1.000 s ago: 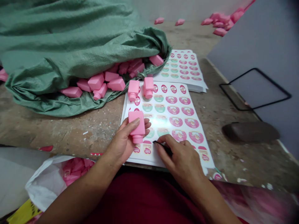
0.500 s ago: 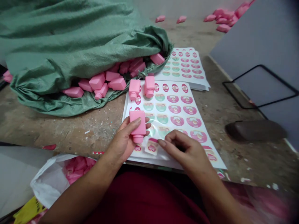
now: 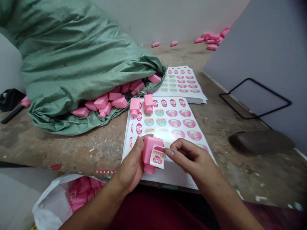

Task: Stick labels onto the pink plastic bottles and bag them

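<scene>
The left hand [image 3: 131, 166] clasps a pink bottle [image 3: 148, 149], neck bodyward, while the right hand [image 3: 193, 159] pinches a BABY sticker [image 3: 157, 157] over its face.

Left hand [image 3: 131, 167]: thumb is pointed upward, fingers mostly hidden.
Right hand [image 3: 194, 156]: thumb and forefinger are pinched together, remaining fingers loosely curled.
Left forearm [image 3: 100, 203]: bare, angled from lower left.
Right forearm [image 3: 227, 201]: bare, angled from lower right.
</scene>
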Tool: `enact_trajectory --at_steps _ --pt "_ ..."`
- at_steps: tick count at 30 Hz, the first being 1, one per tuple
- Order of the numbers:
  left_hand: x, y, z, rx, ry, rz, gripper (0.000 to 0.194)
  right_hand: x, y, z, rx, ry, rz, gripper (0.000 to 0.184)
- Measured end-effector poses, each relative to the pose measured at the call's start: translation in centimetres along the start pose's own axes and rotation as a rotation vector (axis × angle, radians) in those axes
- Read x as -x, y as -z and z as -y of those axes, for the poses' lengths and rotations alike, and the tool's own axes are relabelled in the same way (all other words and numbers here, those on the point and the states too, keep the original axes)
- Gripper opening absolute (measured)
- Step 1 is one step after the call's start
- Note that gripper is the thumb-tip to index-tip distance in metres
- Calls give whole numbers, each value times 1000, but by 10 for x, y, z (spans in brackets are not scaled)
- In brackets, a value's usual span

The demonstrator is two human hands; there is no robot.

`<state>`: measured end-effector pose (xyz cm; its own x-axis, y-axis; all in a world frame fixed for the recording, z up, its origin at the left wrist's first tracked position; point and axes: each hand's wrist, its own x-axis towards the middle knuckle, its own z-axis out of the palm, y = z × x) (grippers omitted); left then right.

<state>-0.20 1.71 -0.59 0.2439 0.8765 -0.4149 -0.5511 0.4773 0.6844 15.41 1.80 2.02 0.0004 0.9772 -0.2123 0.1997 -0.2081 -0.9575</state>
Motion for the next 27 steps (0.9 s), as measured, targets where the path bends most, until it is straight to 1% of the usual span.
enact_trajectory --at_steps 3,7,9,12,14,16,18,19,21,23,25,27 --pt "0 0 2 -3 31 38 67 -2 2 -3 6 3 9 28" --pt "2 0 2 -21 48 65 66 -6 3 -12 24 43 29 30" --pt "3 0 2 -40 48 68 62 -8 2 -17 31 64 38 31" --pt "7 -1 0 -92 46 60 50 -9 2 -21 60 98 30 31" --pt "8 -1 -1 -118 50 62 49 -7 3 -22 135 124 -4 31" --pt "9 0 -1 -116 75 78 48 -5 5 -23 214 150 -84 31" --pt "10 0 -1 -95 115 95 46 -4 5 -23 235 172 -161 30" --pt "10 0 -1 -83 130 98 45 -3 5 -24 224 182 -173 29" --pt "11 -2 1 -62 136 102 46 -3 2 -25 191 192 -139 26" --pt "11 -3 3 -64 128 110 51 -4 -3 -25 163 202 -90 28" --pt "13 0 4 -103 134 113 55 -6 -6 -26 156 229 -92 28" --pt "18 13 -3 -194 144 91 55 -8 -6 -30 182 271 -133 27"
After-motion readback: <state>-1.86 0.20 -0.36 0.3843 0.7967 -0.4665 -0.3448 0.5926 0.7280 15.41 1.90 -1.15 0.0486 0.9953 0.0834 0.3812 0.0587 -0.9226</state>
